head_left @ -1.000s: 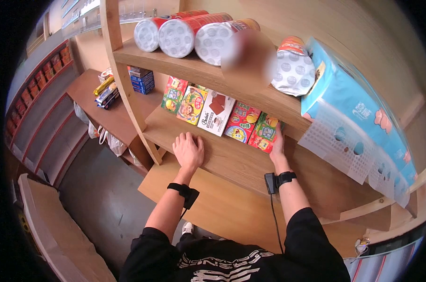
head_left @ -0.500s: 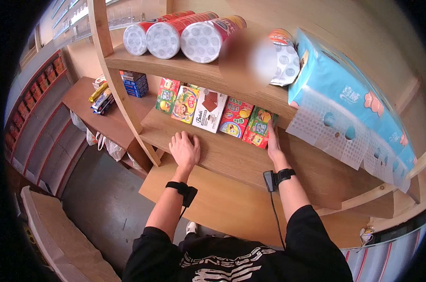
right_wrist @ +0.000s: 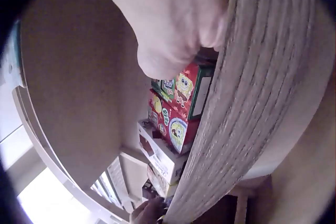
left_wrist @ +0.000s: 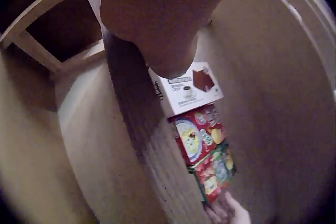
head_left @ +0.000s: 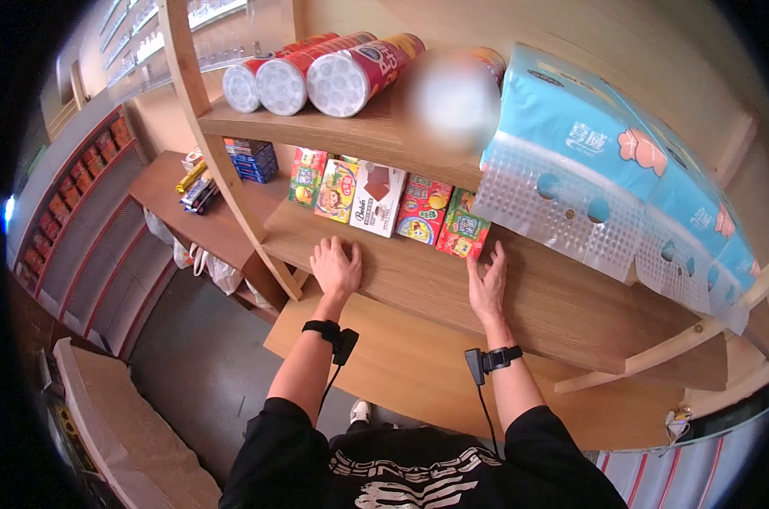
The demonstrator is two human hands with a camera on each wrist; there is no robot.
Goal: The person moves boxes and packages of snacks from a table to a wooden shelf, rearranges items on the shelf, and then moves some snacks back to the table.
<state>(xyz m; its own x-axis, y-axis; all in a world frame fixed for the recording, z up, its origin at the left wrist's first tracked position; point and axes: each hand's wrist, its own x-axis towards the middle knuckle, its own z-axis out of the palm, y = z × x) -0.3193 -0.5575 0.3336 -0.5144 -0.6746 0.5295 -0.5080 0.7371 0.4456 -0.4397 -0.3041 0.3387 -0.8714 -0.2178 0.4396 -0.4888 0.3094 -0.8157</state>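
Several small boxes stand in a row on the middle shelf point(head_left: 384, 265): a red-green box point(head_left: 306, 176), a yellow box point(head_left: 337, 191), a white box point(head_left: 377, 199), a red box point(head_left: 423, 209) and a green-red box point(head_left: 464, 224) at the right end. My left hand point(head_left: 337, 270) rests on the shelf's front part, below the yellow and white boxes, fingers relaxed. Just below the green-red box is my right hand point(head_left: 488, 284), its fingers spread and holding nothing; whether a fingertip touches the box I cannot tell. The right wrist view shows the red box point(right_wrist: 174, 124) beyond the hand.
Cans point(head_left: 340, 83) lie on the upper shelf, beside a large blue package point(head_left: 605, 127) whose perforated wrap hangs over the edge. A wooden post point(head_left: 199, 119) stands at the left. Behind it, a brown table point(head_left: 159, 191) holds snack packs. A blurred patch covers part of the upper shelf.
My right hand has come away from the side of the green-red box, down toward me. My left hand stays on the shelf. The head view has shifted.
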